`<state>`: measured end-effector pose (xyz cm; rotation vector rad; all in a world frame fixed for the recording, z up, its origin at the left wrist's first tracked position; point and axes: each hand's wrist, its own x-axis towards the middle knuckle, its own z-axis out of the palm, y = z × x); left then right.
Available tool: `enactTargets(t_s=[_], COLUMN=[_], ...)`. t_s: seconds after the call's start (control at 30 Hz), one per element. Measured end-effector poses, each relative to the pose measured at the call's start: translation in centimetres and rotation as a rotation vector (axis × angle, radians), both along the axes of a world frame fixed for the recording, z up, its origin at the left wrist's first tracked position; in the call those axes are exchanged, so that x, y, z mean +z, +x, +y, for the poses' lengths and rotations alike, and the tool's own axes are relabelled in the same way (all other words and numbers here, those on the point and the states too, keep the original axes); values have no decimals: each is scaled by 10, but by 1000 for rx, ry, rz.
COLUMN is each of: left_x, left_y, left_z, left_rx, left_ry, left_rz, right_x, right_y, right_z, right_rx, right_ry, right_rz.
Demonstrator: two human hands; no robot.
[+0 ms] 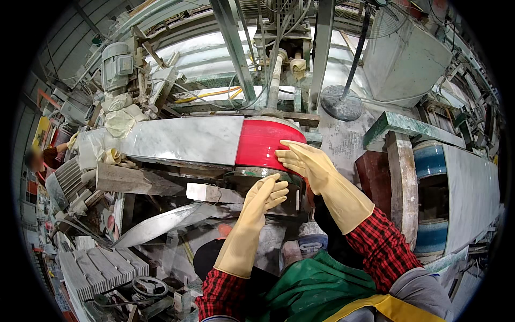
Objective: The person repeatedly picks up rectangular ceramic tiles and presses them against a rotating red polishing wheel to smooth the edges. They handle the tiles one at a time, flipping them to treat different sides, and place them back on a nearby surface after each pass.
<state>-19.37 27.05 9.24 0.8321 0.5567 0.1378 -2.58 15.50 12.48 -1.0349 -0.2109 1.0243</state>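
Observation:
A glossy red band point(263, 142) covers a curved, rounded piece at the right end of a white, grey-veined marble slab point(185, 140). My right hand point(308, 161), in a cream rubber glove, lies with outstretched fingers against the red band's right part. Just below the band, by the dark lower rim of the rounded piece, is my left hand point(265, 196) in a matching glove. Its fingers are loosely bent and apart, with nothing visible in them. Whether its fingertips touch the rim I cannot tell.
Below the slab are a wooden beam point(137, 180), a white block point(206, 193) and a curved metal sheet point(158, 222). Another slab point(469, 198) with blue-banded ends stands at right, behind a post point(401, 188). A round stand base point(341, 102) is beyond. Another person point(51, 155) is far left.

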Motion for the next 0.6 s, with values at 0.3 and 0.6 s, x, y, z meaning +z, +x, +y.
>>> enactTargets(t_s=[0.3, 0.6], left_x=[2, 0], left_y=[1, 1], left_z=[-1, 0], left_rx=[-3, -7], left_ry=[7, 27], left_rz=[1, 9], right_x=[-4, 0], right_y=[2, 0], right_z=[1, 0], right_rx=[10, 5], right_ry=[7, -12], right_rz=[6, -7])
